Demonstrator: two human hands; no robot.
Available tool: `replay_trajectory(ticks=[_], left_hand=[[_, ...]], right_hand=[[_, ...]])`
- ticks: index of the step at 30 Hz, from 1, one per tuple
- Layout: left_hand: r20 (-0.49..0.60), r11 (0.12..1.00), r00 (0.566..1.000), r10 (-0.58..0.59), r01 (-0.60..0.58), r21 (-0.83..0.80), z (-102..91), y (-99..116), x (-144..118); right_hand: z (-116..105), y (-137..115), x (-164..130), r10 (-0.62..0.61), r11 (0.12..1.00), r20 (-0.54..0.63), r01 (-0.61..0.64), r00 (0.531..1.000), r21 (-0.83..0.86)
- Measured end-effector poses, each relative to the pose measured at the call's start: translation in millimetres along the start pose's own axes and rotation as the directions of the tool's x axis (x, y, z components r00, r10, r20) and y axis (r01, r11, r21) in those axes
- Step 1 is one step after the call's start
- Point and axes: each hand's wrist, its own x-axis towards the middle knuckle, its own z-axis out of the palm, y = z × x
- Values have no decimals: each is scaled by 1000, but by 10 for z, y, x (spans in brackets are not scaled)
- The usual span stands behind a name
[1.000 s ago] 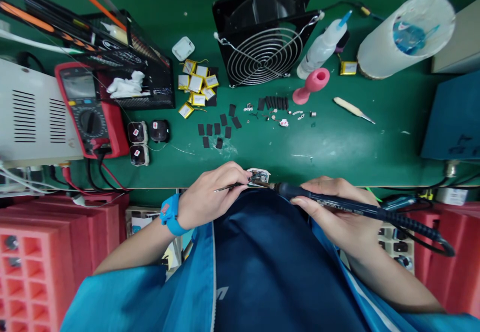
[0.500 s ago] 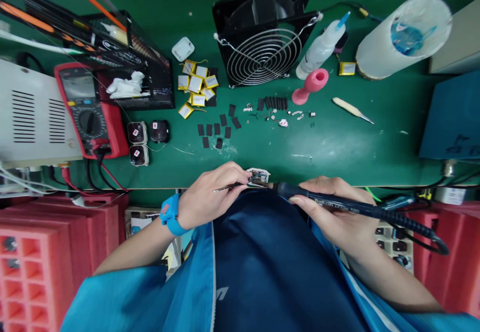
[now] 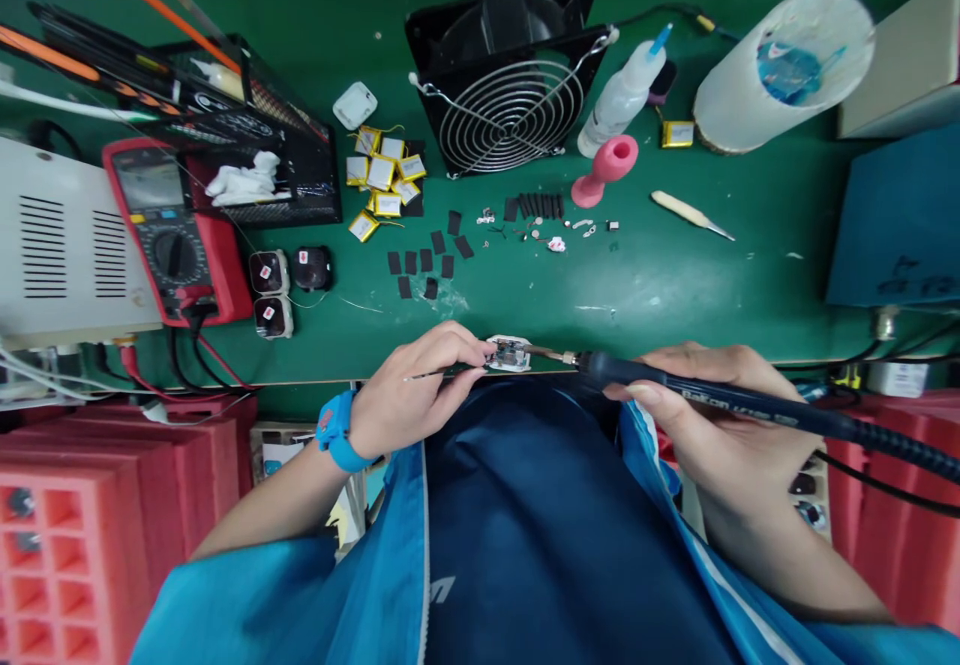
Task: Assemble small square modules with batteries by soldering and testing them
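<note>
Red trays [image 3: 60, 535]: they stood at my far left, below the bench edge.
Meter [image 3: 169, 235]: the red meter lay on the green bench [image 3: 675, 285] beside the grey box [image 3: 67, 245], leads plugged in.
Gold packs [image 3: 382, 175]: a loose heap sat in front of the fan [image 3: 510, 95], with black pads [image 3: 427, 265] strewn nearer me.
Left hand [image 3: 412, 395]: my fingers were pinched round thin tweezers [image 3: 435, 375], their tips resting at the left side of the small board.
Small board [image 3: 508, 353]: it lay at the near edge of the bench, right in front of my chest, between my two hands.
Right hand [image 3: 720, 425]: I gripped the soldering iron [image 3: 712, 400] like a pen, fingers closed on its dark handle.
Change: half a second earlier the iron's tip touched the board; now I had drawn it a little to the right, bare metal showing between tip and board.
Meaning: I judged that joint finished, or the tip lifted for another touch.
Otherwise: my head had shifted slightly, so everything on the bench sat a bit further left; the tweezers had not moved.
</note>
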Motion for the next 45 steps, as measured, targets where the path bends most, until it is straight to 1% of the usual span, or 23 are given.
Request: replay_trajectory(ticks=[4,8,14,20,25,28,30,32,34,37,39,41,43,45], left_hand=[[14,1000,1000,7,-7,-21,-3,1,7],[29,1000,1000,8,-8,0,-13,-1,12],[22,999,1000,9,-9,30,-22,5,37],[105,995,994,31,-40,87,-62,49,71],[149,993,988,27,-44,112,-91,69,80],[159,988,986,42,-64,140,-86,75,78],[171,985,984,48,-75,157,-83,83,75],[182,982,982,47,-79,172,-82,94,74],[183,980,982,45,-79,184,-83,104,76],[177,976,983,45,-81,204,-82,106,78],[173,975,984,43,-79,206,-80,98,74],[166,977,985,38,-71,199,-76,86,65],[161,980,986,33,-64,191,-72,76,55],[157,982,987,32,-60,180,-68,72,47]], right_hand=[[11,49,-19,15,998,-22,-14,1000,55],[34,99,-43,4,997,-25,-2,1000,82],[28,101,-58,-20,997,-26,22,999,74],[34,69,-35,-53,993,-15,54,998,104],[3,61,-42,-71,996,0,71,997,48],[-31,84,-48,-135,991,11,135,991,-20],[-29,107,-44,-217,974,77,221,973,-50],[15,137,-36,-288,951,174,303,942,-63],[103,183,-32,-341,929,251,366,906,-57],[276,280,-44,-411,894,320,446,853,-41],[371,346,-63,-442,866,350,494,826,-72],[419,394,-83,-452,845,369,522,812,-115],[408,407,-93,-457,842,372,528,808,-112],[341,380,-87,-437,866,362,494,823,-78]])
